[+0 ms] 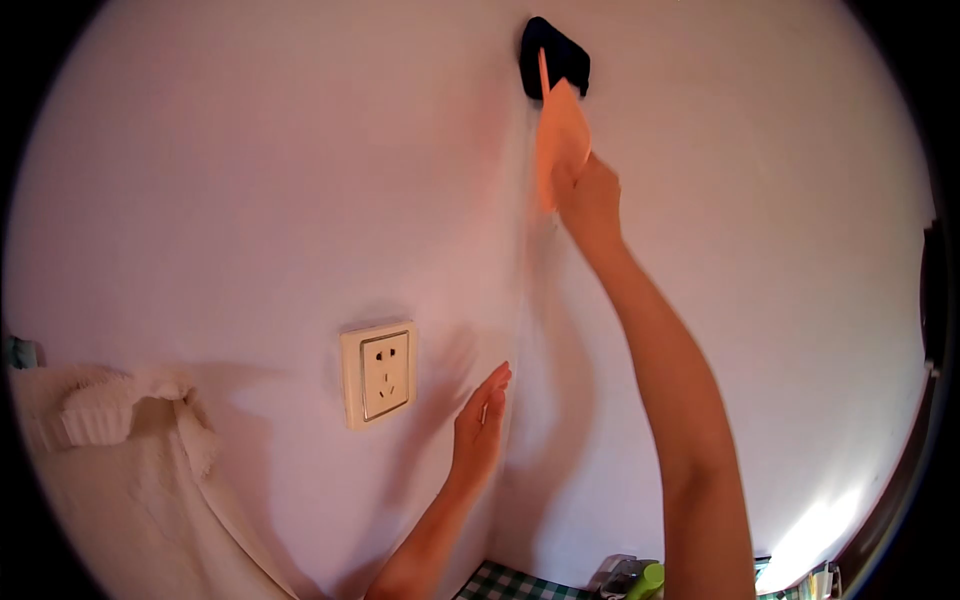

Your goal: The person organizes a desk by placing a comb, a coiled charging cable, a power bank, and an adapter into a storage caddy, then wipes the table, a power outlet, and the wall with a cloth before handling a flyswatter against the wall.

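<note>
High up at the wall corner, my right hand is closed round an orange object with a thin orange strip pointing upward. That strip overlaps a dark, roughly four-sided pad against the wall, above the hand. Lower down, my left hand is raised beside the corner with its fingers extended and nothing in them. A cream wall socket is to the left of this hand, a short gap away.
Pale fluffy fabric hangs at the lower left. Below the corner lies a green checked cloth, with a bright green item beside it. A dark object stands at the right edge.
</note>
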Available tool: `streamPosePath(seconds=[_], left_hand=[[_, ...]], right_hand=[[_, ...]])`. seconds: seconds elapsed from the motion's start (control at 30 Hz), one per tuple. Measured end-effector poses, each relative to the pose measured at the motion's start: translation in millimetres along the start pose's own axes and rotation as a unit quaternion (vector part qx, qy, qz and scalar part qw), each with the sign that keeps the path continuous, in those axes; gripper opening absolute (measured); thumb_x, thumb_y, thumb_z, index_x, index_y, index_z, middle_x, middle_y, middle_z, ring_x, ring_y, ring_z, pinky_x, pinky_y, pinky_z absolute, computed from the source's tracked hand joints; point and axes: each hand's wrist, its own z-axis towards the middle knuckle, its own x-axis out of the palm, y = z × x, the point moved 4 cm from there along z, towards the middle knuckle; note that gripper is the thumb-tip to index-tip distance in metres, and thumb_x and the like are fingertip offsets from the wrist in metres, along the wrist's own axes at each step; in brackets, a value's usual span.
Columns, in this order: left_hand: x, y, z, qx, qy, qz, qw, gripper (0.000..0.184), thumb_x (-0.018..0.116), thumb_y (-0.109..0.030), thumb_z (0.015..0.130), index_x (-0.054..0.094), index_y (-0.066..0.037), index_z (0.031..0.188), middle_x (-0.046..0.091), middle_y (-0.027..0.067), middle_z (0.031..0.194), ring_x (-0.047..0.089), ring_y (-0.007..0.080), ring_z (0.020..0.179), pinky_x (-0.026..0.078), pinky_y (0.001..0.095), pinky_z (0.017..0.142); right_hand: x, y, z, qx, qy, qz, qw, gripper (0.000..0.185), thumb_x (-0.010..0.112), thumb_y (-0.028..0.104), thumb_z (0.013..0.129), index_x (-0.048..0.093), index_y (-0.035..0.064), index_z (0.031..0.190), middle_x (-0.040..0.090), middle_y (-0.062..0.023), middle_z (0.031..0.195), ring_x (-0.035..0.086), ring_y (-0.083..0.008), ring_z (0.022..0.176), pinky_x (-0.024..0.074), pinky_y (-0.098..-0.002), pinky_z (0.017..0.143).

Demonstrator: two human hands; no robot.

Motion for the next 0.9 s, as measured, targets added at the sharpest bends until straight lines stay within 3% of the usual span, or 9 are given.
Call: streamPosePath(seconds=[0.1, 0.17, 0.27, 0.4, 0.47, 0.67, 0.77, 0.87, 0.9], left_hand=[[1, -4, -4, -0.009, 0.004, 0.0, 1.0, 0.046, 0.043, -0.033, 0.1, 0.046, -0.003, 0.135, 0.052, 0.0166, 0.131, 0.046, 0.0231, 0.125, 0.033, 0.034, 0.106], [1, -13, -7, -0.044, 0.011, 0.012, 0.999, 0.045, 0.043, -0.031, 0.1, 0.046, -0.003, 0.134, 0.053, 0.0164, 0.13, 0.047, 0.023, 0.125, 0.033, 0.0338, 0.105], [0, -17, -13, -0.037, 0.006, 0.02, 0.999, 0.042, 0.044, -0.029, 0.1, 0.048, -0.003, 0.133, 0.055, 0.0157, 0.128, 0.049, 0.022, 0.122, 0.035, 0.0328, 0.104], [0, -14, -20, -0.04, -0.01, 0.02, 0.999, 0.04, 0.043, -0.027, 0.1, 0.049, -0.003, 0.132, 0.056, 0.0148, 0.126, 0.052, 0.0204, 0.119, 0.037, 0.0315, 0.101], [1, -13, -24, -0.037, -0.011, 0.02, 0.999, 0.04, 0.043, -0.026, 0.1, 0.05, -0.002, 0.131, 0.057, 0.0145, 0.125, 0.052, 0.0201, 0.118, 0.037, 0.0312, 0.101], [5, -13, -28, -0.02, -0.005, 0.009, 1.0, 0.041, 0.044, -0.028, 0.1, 0.051, -0.002, 0.13, 0.058, 0.0119, 0.121, 0.054, 0.0179, 0.113, 0.038, 0.0305, 0.099], [5, -15, -27, 0.012, 0.007, 0.036, 0.999, 0.038, 0.044, -0.025, 0.1, 0.052, -0.002, 0.129, 0.059, 0.0133, 0.12, 0.055, 0.0193, 0.112, 0.04, 0.0305, 0.098], [3, -12, -27, -0.006, -0.001, 0.043, 0.999, 0.038, 0.044, -0.024, 0.1, 0.052, -0.002, 0.129, 0.059, 0.0131, 0.12, 0.055, 0.0192, 0.111, 0.04, 0.0305, 0.097], [2, -12, -27, -0.012, -0.004, 0.043, 0.999, 0.037, 0.044, -0.024, 0.1, 0.052, -0.002, 0.129, 0.059, 0.0129, 0.119, 0.055, 0.0192, 0.111, 0.04, 0.0305, 0.097]], right_hand=[[6, -9, 59, 0.016, -0.013, -0.042, 0.999, 0.033, 0.055, 0.026, 0.083, 0.06, -0.0059, 0.087, 0.064, -0.0219, 0.075, 0.064, -0.0363, 0.066, 0.0509, -0.0387, 0.059], [8, -16, 92, 0.169, 0.092, -0.058, 0.979, 0.029, 0.053, 0.019, 0.083, 0.059, -0.0026, 0.102, 0.066, -0.0204, 0.087, 0.065, -0.0355, 0.083, 0.052, -0.0427, 0.074], [-7, -12, 107, 0.247, 0.122, 0.031, 0.961, 0.025, 0.051, 0.015, 0.081, 0.059, -0.0028, 0.097, 0.067, -0.0174, 0.08, 0.067, -0.0304, 0.073, 0.0534, -0.038, 0.067], [-8, -15, 90, 0.202, 0.115, -0.019, 0.972, 0.022, 0.049, 0.013, 0.08, 0.058, -0.0033, 0.093, 0.065, -0.0152, 0.072, 0.066, -0.0267, 0.061, 0.0531, -0.0355, 0.06], [-19, -8, 64, 0.245, 0.15, 0.037, 0.957, 0.021, 0.049, 0.015, 0.082, 0.057, -0.0034, 0.088, 0.064, -0.0141, 0.068, 0.065, -0.0254, 0.06, 0.0523, -0.0353, 0.058], [-49, 3, -44, 0.087, 0.093, 0.105, 0.986, 0.03, 0.051, 0.02, 0.088, 0.054, -0.0079, 0.077, 0.056, -0.0209, 0.061, 0.057, -0.0344, 0.053, 0.0427, -0.0427, 0.052], [-57, 9, -84, 0.106, 0.045, 0.094, 0.989, 0.029, 0.049, 0.017, 0.089, 0.054, -0.0081, 0.077, 0.056, -0.0218, 0.062, 0.056, -0.0374, 0.054, 0.0426, -0.0428, 0.052], [-37, 3, -86, 0.158, 0.102, 0.101, 0.977, 0.026, 0.048, 0.015, 0.09, 0.054, -0.0086, 0.08, 0.058, -0.0243, 0.067, 0.056, -0.04, 0.057, 0.0429, -0.0444, 0.052], [-28, 2, -74, 0.104, 0.095, 0.069, 0.988, 0.023, 0.048, 0.014, 0.09, 0.053, -0.0084, 0.086, 0.058, -0.0248, 0.068, 0.057, -0.04, 0.058, 0.0439, -0.0449, 0.053]])
